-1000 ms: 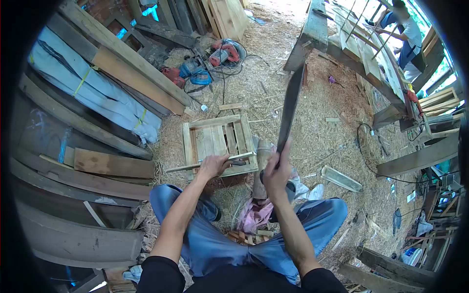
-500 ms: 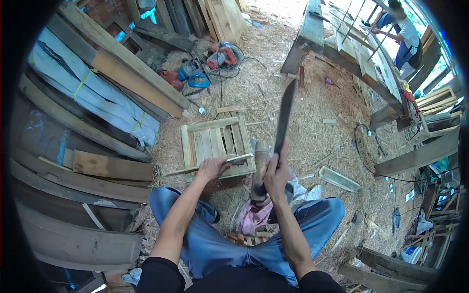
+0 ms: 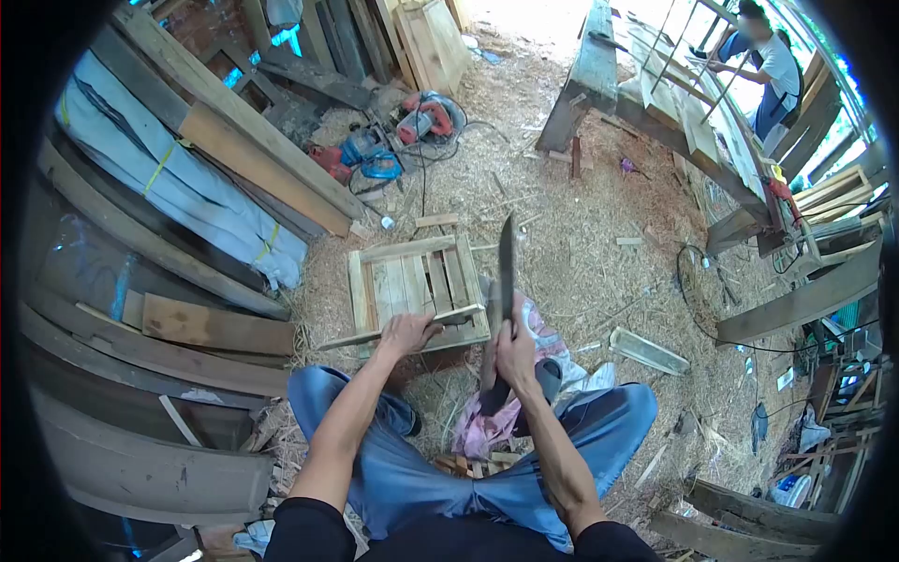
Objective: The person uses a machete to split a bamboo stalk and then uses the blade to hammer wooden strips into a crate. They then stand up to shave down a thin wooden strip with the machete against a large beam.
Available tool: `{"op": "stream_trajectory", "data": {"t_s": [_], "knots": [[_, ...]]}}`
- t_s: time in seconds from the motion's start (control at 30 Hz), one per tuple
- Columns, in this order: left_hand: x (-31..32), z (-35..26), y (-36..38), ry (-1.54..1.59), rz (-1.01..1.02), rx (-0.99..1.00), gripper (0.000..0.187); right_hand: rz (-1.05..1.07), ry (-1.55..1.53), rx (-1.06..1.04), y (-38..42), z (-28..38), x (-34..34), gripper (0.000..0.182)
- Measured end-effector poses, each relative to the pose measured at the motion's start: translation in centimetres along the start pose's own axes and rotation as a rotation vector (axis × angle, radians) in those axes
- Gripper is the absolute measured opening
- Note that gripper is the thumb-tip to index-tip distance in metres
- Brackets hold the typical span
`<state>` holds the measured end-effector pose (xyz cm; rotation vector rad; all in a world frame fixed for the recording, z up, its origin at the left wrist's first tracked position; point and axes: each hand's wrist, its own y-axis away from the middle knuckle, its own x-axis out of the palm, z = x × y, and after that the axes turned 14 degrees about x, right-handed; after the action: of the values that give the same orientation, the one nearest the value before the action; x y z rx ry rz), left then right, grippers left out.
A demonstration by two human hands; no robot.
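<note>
The thin wood stick (image 3: 398,327) lies flat across the near edge of the small wood crate (image 3: 415,281), with one end poking out past the crate's left side. The left hand (image 3: 405,333) has its fingers closed around the middle of the stick. The right end of the stick reaches to the wood block (image 3: 490,328) that stands up just past the crate's near right corner.

The right hand (image 3: 514,354) has its fingers wrapped tight around the handle of the big knife (image 3: 507,267). The blade points up and away, with its thin edge facing the camera, and stands right above the end of the stick and the block.

The crate sits on the floor (image 3: 581,244), which is covered in straw and wood chips. Below the hands are the person's blue trousers (image 3: 403,468), with a pink cloth (image 3: 482,426) between the knees. There is open floor past the crate and to its right. On the left, long planks (image 3: 243,131) and a white wrapped bundle (image 3: 169,169) crowd close to the crate's left edge. Power tools (image 3: 393,136) lie farther away. At the far right, another person (image 3: 768,70) works at a long bench (image 3: 674,112), well apart
</note>
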<state>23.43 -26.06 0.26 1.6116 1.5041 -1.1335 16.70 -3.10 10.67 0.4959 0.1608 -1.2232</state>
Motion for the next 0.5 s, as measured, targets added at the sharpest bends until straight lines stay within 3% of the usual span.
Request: {"op": "stream_trajectory", "data": {"t_s": [0.03, 0.1, 0.13, 0.17, 0.23, 0.27, 0.3, 0.37, 0.4, 0.47, 0.5], "knots": [[-0.4, -0.3, 0.0, 0.011, -0.023, 0.011, 0.032, -0.127, -0.063, -0.100, 0.4, 2.1, -0.5, 0.058], [-0.8, -0.3, -0.2, 0.017, -0.042, 0.021, 0.032, -0.111, -0.154, -0.097, 1.8, 6.6, -2.0, 0.059], [-0.7, -0.5, -0.1, 0.000, -0.055, 0.023, 0.032, -0.229, -0.104, -0.245, 2.0, 7.1, -1.8, 0.061], [-0.8, -0.5, -0.2, -0.022, -0.073, 0.030, 0.033, -0.233, -0.107, -0.237, 1.8, 5.4, -1.0, 0.061], [-0.2, -0.1, 0.2, -0.010, -0.080, 0.032, 0.035, -0.319, 0.036, -0.482, 0.0, -2.4, 2.4, 0.066], [0.2, 0.3, 0.3, 0.000, -0.046, 0.035, 0.036, -0.439, 0.354, -0.733, -2.4, -7.4, 4.1, 0.072], [0.5, 0.6, -0.2, 0.009, -0.023, 0.040, 0.037, -0.111, 0.478, -0.274, 0.1, -9.7, 4.2, 0.075], [0.2, 0.2, -0.2, 0.044, 0.031, -0.059, 0.036, -0.024, 0.517, -0.078, 0.4, -8.1, 3.8, 0.072], [-0.1, 0.8, -0.6, 0.008, -0.008, -0.048, 0.038, -0.016, 0.518, -0.089, -0.4, -8.0, 3.7, 0.072], [0.5, 0.3, 0.1, -0.009, -0.023, -0.022, 0.040, 0.123, 0.110, 0.048, -0.9, -8.4, 2.9, 0.063], [0.2, 0.3, -0.1, -0.015, -0.039, -0.004, 0.040, 0.108, 0.112, 0.034, -1.6, -7.4, 2.3, 0.063]]}}
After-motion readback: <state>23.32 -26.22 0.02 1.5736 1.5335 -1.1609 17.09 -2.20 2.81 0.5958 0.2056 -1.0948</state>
